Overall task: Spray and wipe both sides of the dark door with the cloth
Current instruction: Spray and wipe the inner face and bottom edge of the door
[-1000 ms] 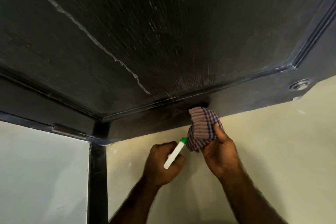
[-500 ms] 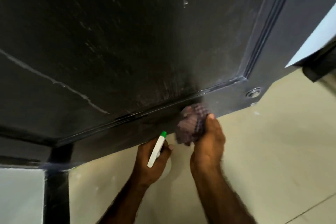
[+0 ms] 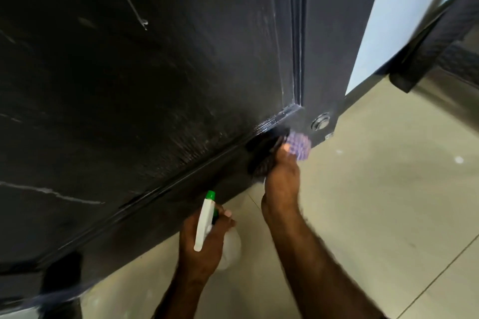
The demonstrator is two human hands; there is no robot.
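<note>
you're looking down at a pale tiled floor (image 3: 375, 189) with thin grout lines; a white wall (image 3: 383, 21) shows at upper right, edged by dark trim (image 3: 427, 52).

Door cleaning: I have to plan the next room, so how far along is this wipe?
Done: nothing looks finished; pale streaks still mark the door. In hand: right hand presses the cloth on the bottom rail, left hand holds the spray bottle. Left: the streaked panel; the other side is out of view.

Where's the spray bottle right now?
In the head view, lower centre: the left hand grips the spray bottle just below the dark door's bottom edge.
</note>
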